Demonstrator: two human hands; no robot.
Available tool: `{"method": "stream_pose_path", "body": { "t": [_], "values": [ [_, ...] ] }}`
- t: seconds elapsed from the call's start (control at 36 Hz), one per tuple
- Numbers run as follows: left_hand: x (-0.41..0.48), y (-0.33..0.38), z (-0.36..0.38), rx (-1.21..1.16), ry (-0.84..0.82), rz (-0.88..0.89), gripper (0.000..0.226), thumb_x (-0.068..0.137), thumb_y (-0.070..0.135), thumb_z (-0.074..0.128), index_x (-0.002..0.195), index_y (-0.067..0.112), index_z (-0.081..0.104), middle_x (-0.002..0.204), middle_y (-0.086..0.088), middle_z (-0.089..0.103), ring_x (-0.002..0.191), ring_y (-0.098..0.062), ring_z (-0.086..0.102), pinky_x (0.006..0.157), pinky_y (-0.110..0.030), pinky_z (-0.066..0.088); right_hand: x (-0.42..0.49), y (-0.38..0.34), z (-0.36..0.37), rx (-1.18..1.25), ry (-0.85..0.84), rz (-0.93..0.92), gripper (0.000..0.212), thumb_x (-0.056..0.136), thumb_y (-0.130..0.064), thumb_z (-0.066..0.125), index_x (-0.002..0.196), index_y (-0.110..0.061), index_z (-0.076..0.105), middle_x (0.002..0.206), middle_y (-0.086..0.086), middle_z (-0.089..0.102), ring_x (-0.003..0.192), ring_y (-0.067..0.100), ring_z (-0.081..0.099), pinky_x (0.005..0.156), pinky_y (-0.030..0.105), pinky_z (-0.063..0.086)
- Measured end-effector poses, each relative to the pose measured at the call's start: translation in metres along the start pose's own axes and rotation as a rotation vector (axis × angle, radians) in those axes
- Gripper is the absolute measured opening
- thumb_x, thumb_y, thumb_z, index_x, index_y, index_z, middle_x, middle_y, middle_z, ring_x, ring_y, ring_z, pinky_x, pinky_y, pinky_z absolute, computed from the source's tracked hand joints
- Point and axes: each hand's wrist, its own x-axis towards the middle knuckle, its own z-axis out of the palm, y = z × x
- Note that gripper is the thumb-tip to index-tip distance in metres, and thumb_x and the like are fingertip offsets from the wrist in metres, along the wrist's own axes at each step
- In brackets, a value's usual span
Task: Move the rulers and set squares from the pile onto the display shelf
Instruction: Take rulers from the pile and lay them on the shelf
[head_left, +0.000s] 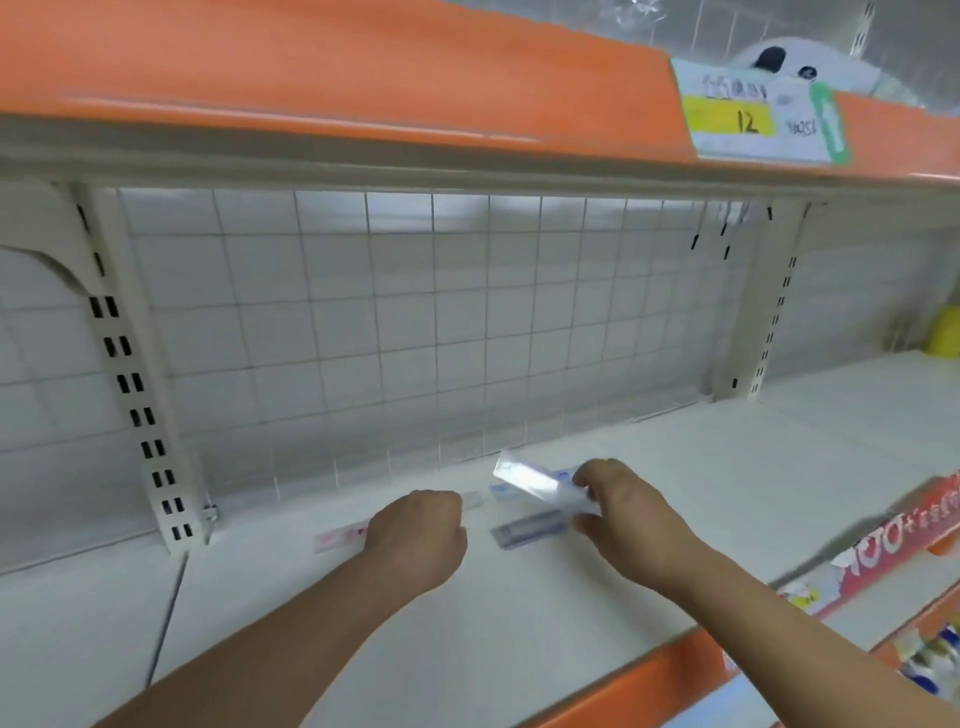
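Observation:
Both my arms reach onto the white display shelf (519, 623). My left hand (421, 535) lies curled over a pink packaged ruler (337, 538) that rests flat on the shelf; whether its fingers grip the ruler is hidden. My right hand (618, 506) pinches a clear packaged ruler (530, 480), which tilts up off the shelf and glints. Under it lies a blue-labelled ruler (506, 491) near the back, and a darker ruler pack (527, 530) lies flat just in front. The frame is motion-blurred.
A wire grid backs the shelf (415, 322). An orange upper shelf edge (363, 104) carries a yellow price tag (727, 117). A slotted upright (135, 405) stands at left. A red printed strip (904, 530) and packaged goods sit at right; a yellow object (945, 332) is far right.

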Motion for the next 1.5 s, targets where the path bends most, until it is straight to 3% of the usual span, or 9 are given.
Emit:
{"method": "stream_pose_path", "body": {
  "t": [0.11,0.25,0.44,0.58,0.75,0.89,0.97,1.19,1.5],
  "values": [
    [0.000,0.006,0.000,-0.039,-0.024,-0.050,0.021,0.097,0.031,0.042,0.101,0.018,0.058,0.107,0.000,0.063,0.099,-0.020,0.059,0.079,-0.030,0.046,0.025,-0.006,-0.001,0.541,0.023,0.201,0.011,0.086,-0.016,0.063,0.085,-0.015,0.052,0.068,-0.002,0.054,0.058,0.008,0.049,0.051,0.010,0.038],
    [0.001,0.021,0.001,-0.275,-0.094,-0.104,0.031,0.091,0.048,0.053,0.103,0.020,0.060,0.103,0.003,0.063,0.095,-0.016,0.059,0.080,-0.028,0.046,0.044,-0.002,0.006,1.200,-0.194,0.383,0.014,0.092,-0.001,0.053,0.078,-0.002,0.054,0.060,0.011,0.055,0.055,0.020,0.054,0.052,0.026,0.049],
    [0.005,0.052,0.008,-0.324,0.008,-0.285,0.048,0.079,0.058,0.064,0.112,0.025,0.053,0.106,0.006,0.062,0.095,-0.013,0.057,0.075,-0.027,0.042,0.056,0.018,0.014,1.409,-0.539,0.357,0.036,0.098,-0.002,0.036,0.064,-0.015,0.034,0.063,0.007,0.033,0.045,0.013,0.028,0.042,0.020,0.024],
    [0.002,0.065,0.009,-0.280,0.096,-0.347,0.051,0.077,0.058,0.065,0.116,0.028,0.052,0.105,0.009,0.059,0.099,-0.012,0.055,0.072,-0.025,0.037,0.052,0.020,0.008,1.527,-0.611,0.443,0.021,0.097,0.000,0.042,0.079,-0.004,0.052,0.064,0.012,0.053,0.047,0.015,0.053,0.052,0.027,0.055],
    [0.000,0.070,0.011,-0.163,0.126,-0.364,0.039,0.087,0.047,0.060,0.122,0.029,0.059,0.118,0.008,0.060,0.111,-0.013,0.054,0.080,-0.023,0.039,0.050,0.033,-0.001,0.841,-0.645,0.131,0.027,0.091,-0.028,0.059,0.070,-0.011,0.059,0.058,0.003,0.064,0.042,0.012,0.054,0.042,0.019,0.039],
    [-0.001,0.066,0.007,-0.106,0.089,-0.379,0.035,0.088,0.045,0.059,0.115,0.022,0.063,0.115,0.001,0.060,0.110,-0.019,0.055,0.075,-0.026,0.035,0.056,0.046,0.002,0.183,0.052,-0.576,0.012,0.082,-0.031,0.065,0.076,-0.021,0.062,0.073,-0.004,0.057,0.067,0.018,0.057,0.057,0.027,0.039],
    [-0.003,0.067,0.006,-0.088,0.071,-0.366,0.032,0.089,0.041,0.059,0.112,0.020,0.064,0.111,0.000,0.061,0.108,-0.021,0.055,0.073,-0.026,0.036,0.062,0.051,0.005,-0.067,0.088,-0.819,0.034,0.057,-0.030,0.082,0.088,-0.023,0.070,0.084,-0.004,0.063,0.069,0.019,0.061,0.045,0.024,0.041],
    [-0.003,0.066,0.003,-0.104,0.021,-0.348,0.037,0.090,0.039,0.060,0.124,0.025,0.059,0.120,0.001,0.059,0.114,-0.021,0.052,0.079,-0.027,0.039,0.071,0.060,0.008,-0.136,-0.078,-0.832,0.036,0.089,-0.030,0.058,0.124,-0.023,0.057,0.107,-0.001,0.060,0.105,0.022,0.047,0.085,0.027,0.036],
    [-0.002,0.064,0.005,-0.140,-0.009,-0.365,0.046,0.090,0.041,0.060,0.133,0.027,0.052,0.125,0.000,0.055,0.117,-0.020,0.050,0.089,-0.029,0.041,0.067,0.061,0.008,-0.075,-0.178,-0.733,0.040,0.095,-0.039,0.047,0.133,-0.027,0.048,0.116,-0.005,0.053,0.109,0.015,0.040,0.089,0.023,0.035]
  ]
}}
